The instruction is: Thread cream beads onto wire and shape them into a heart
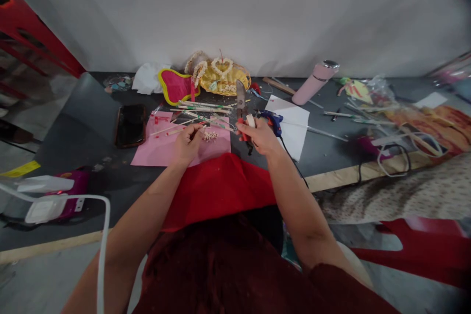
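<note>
My right hand (pixel 260 136) is wrapped round pruning shears (pixel 241 95) with red grips, their dark blades pointing away from me. A pale piece shows beside the grips; I cannot tell whether it is part of the tool. My left hand (pixel 189 142) is closed in a pinch over the pink paper (pixel 147 153), and what its fingers hold is too small to make out. Just right of those fingertips lies a little heap of cream-coloured bits (pixel 210 136). Thin green-and-white sticks (pixel 206 106) are scattered beyond both hands.
Behind the sticks stand a yellow basket (pixel 209 84) with cream beaded hearts and a pink cushion-like piece (pixel 176 86). A phone (pixel 130 126) lies left. Rightward are a blue glue gun (pixel 271 120), white paper (pixel 300 117) and a pink bottle (pixel 315 82). Red cloth (pixel 221 191) covers my lap.
</note>
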The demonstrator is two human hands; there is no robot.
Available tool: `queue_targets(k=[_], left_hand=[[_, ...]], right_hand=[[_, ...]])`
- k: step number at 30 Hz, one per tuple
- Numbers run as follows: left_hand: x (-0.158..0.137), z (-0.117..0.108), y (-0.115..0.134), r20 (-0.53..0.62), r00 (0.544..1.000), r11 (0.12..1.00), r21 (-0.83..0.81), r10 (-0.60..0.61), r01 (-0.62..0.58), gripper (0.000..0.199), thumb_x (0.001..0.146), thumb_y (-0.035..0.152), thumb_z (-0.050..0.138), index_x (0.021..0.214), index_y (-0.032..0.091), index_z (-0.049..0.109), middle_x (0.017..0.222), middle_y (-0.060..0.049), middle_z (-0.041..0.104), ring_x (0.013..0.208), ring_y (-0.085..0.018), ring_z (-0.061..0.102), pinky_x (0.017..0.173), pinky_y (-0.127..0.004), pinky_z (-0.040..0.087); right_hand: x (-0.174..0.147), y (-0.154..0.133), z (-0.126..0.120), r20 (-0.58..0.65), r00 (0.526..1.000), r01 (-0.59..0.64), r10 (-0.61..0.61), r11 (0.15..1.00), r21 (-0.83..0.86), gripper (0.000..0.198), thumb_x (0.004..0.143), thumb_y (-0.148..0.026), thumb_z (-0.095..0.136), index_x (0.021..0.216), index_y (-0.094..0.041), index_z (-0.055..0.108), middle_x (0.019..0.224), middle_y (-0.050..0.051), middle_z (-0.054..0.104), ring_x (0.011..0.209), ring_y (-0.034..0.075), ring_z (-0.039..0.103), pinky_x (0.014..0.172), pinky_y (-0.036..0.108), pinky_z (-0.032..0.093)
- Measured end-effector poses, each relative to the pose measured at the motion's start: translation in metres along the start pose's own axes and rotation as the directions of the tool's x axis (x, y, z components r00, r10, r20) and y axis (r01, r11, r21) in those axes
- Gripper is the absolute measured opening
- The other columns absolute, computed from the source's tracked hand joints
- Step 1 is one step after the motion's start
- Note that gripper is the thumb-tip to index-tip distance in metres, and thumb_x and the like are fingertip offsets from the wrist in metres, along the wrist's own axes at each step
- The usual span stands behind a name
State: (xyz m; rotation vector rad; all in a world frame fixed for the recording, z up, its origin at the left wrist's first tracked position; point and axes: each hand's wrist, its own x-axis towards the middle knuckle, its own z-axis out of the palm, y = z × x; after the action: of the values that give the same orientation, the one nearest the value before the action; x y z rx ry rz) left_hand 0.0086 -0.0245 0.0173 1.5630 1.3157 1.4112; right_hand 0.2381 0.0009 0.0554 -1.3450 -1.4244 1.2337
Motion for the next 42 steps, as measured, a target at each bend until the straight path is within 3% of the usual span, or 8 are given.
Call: queue_targets(k=[2, 5, 9, 13, 15, 18, 24, 42], left_hand=[[0.0, 0.0, 0.001, 0.006, 1.0, 0.999, -0.038, -0.018, 0.018, 0.017, 0.088, 0.035, 0.055, 0.083, 0.019, 0.06, 0.066, 0.002, 0.056, 0.061, -0.011, 0.051, 0.06, -0.023, 0.04], [0.0, -0.001, 0.003, -0.029, 0.999, 0.999, -0.035, -0.038, 0.037, 0.017, 0.087, 0.034, 0.056, 0.081, 0.019, 0.06, 0.065, 0.002, 0.054, 0.059, -0.01, 0.048, 0.057, -0.022, 0.039], [0.001, -0.003, 0.003, -0.07, 0.992, 0.99, -0.098, -0.104, 0.097, 0.018, 0.088, 0.037, 0.057, 0.083, 0.02, 0.06, 0.065, 0.003, 0.052, 0.055, -0.009, 0.043, 0.051, -0.021, 0.037], [0.002, -0.004, 0.0, -0.098, 0.981, 0.973, -0.175, -0.167, 0.148, 0.02, 0.088, 0.04, 0.058, 0.083, 0.02, 0.059, 0.066, 0.003, 0.051, 0.051, -0.007, 0.04, 0.046, -0.02, 0.035], [0.002, -0.004, 0.001, -0.091, 0.977, 0.957, -0.239, -0.192, 0.166, 0.021, 0.088, 0.041, 0.059, 0.082, 0.02, 0.058, 0.066, 0.003, 0.049, 0.049, -0.006, 0.039, 0.044, -0.02, 0.033], [0.003, -0.003, 0.003, -0.094, 0.97, 0.924, -0.337, -0.224, 0.181, 0.022, 0.087, 0.041, 0.061, 0.082, 0.02, 0.057, 0.066, 0.004, 0.048, 0.047, -0.005, 0.037, 0.042, -0.019, 0.031], [0.004, -0.003, 0.006, -0.089, 0.969, 0.888, -0.426, -0.23, 0.171, 0.024, 0.085, 0.042, 0.064, 0.079, 0.02, 0.056, 0.064, 0.004, 0.046, 0.045, -0.004, 0.036, 0.04, -0.019, 0.031], [0.001, -0.002, 0.007, 0.007, 0.974, 0.907, -0.363, -0.228, 0.215, 0.03, 0.08, 0.046, 0.068, 0.076, 0.02, 0.054, 0.062, 0.005, 0.045, 0.048, -0.005, 0.04, 0.042, -0.018, 0.035]], right_hand=[[-0.003, -0.001, 0.007, 0.109, 0.994, -0.042, 0.022, 0.982, 0.183, 0.04, 0.071, -0.051, 0.073, 0.091, -0.022, 0.055, 0.092, 0.004, 0.066, 0.075, 0.016, 0.063, 0.061, 0.03, 0.053], [-0.007, 0.001, 0.016, 0.115, 0.99, 0.05, -0.078, 0.971, 0.234, 0.034, 0.076, -0.046, 0.068, 0.096, -0.024, 0.053, 0.104, 0.004, 0.066, 0.081, 0.016, 0.064, 0.065, 0.031, 0.054], [-0.01, 0.007, 0.016, 0.085, 0.94, 0.341, -0.332, 0.929, -0.144, 0.034, 0.085, -0.033, 0.054, 0.117, -0.023, 0.052, 0.126, 0.009, 0.058, 0.108, 0.022, 0.061, 0.088, 0.041, 0.053], [-0.015, 0.009, 0.017, 0.22, 0.89, 0.435, -0.399, 0.599, -0.673, 0.037, 0.084, -0.016, 0.045, 0.119, -0.02, 0.056, 0.15, 0.012, 0.037, 0.133, 0.029, 0.041, 0.104, 0.05, 0.042], [-0.02, 0.008, 0.021, 0.272, 0.903, 0.406, -0.332, 0.455, -0.793, 0.04, 0.083, -0.013, 0.045, 0.121, -0.021, 0.055, 0.155, 0.011, 0.03, 0.131, 0.032, 0.042, 0.101, 0.053, 0.043], [-0.024, 0.007, 0.028, 0.314, 0.911, 0.395, -0.266, 0.35, -0.849, 0.044, 0.081, -0.012, 0.046, 0.124, -0.02, 0.052, 0.159, 0.01, 0.023, 0.125, 0.034, 0.045, 0.095, 0.053, 0.045], [-0.026, 0.008, 0.03, 0.337, 0.902, 0.414, -0.27, 0.321, -0.852, 0.043, 0.083, -0.012, 0.045, 0.125, -0.02, 0.051, 0.16, 0.01, 0.022, 0.123, 0.035, 0.047, 0.091, 0.053, 0.045], [-0.028, 0.004, 0.032, 0.359, 0.895, 0.433, -0.265, 0.317, -0.844, 0.039, 0.088, -0.015, 0.042, 0.125, -0.02, 0.053, 0.158, 0.007, 0.03, 0.123, 0.033, 0.047, 0.092, 0.049, 0.047]])
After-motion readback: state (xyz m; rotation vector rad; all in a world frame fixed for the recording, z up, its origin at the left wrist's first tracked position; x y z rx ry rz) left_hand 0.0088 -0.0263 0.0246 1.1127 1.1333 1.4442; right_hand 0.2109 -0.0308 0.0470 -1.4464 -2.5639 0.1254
